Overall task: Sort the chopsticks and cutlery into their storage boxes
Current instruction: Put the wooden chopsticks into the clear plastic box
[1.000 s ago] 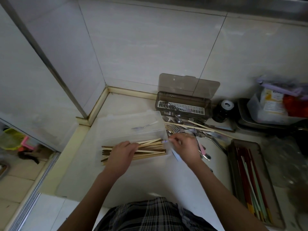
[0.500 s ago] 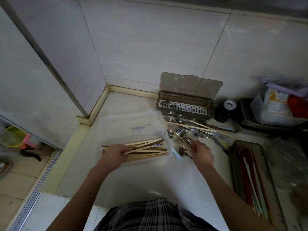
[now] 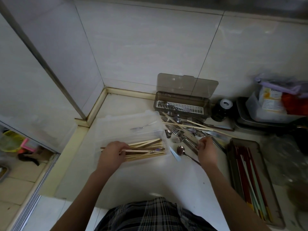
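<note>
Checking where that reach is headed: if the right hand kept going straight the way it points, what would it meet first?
Probably the pile of forks and spoons just beyond the right hand; its fingertips already sit at the pile's near edge. Depth is hard to judge here.

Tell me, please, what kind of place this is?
Probably a home kitchen counter: tiled walls meet in a corner, a pile of forks and spoons lies loose, and a smoky lidded cutlery box stands open.

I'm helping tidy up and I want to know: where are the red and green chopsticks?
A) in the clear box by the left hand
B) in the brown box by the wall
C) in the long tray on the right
C: the red and green chopsticks lie lengthwise in the long tray on the right; the clear box holds wooden ones.
</note>
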A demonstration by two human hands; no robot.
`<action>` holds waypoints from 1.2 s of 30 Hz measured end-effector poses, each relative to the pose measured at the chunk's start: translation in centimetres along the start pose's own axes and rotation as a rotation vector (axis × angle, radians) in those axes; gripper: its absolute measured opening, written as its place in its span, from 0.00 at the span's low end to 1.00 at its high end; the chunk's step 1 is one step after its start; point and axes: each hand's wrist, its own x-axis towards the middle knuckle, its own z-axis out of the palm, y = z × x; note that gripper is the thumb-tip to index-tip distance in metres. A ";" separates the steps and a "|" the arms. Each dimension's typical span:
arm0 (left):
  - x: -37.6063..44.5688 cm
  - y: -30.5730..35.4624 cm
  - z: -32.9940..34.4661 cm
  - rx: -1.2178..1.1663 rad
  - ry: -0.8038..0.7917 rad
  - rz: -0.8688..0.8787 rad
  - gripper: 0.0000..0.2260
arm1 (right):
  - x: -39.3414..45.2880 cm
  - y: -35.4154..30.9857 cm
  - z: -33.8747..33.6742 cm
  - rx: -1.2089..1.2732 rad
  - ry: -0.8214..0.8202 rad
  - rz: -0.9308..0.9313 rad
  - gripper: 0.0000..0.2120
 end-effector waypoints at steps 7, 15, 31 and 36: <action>0.4 3.1 0.3 -0.179 0.150 0.068 0.07 | -1.7 -2.6 -0.2 0.256 0.090 -0.191 0.15; 1.7 8.0 0.3 -0.880 -0.010 -0.201 0.07 | -7.0 -6.2 2.6 0.413 -0.217 -0.405 0.15; 3.8 5.6 -3.2 -0.349 -0.150 0.067 0.05 | -2.4 -4.0 1.2 0.320 -0.173 -0.243 0.06; 3.5 3.1 -0.6 0.085 -0.338 0.033 0.05 | 1.1 -2.7 -0.1 0.060 -0.041 -0.193 0.04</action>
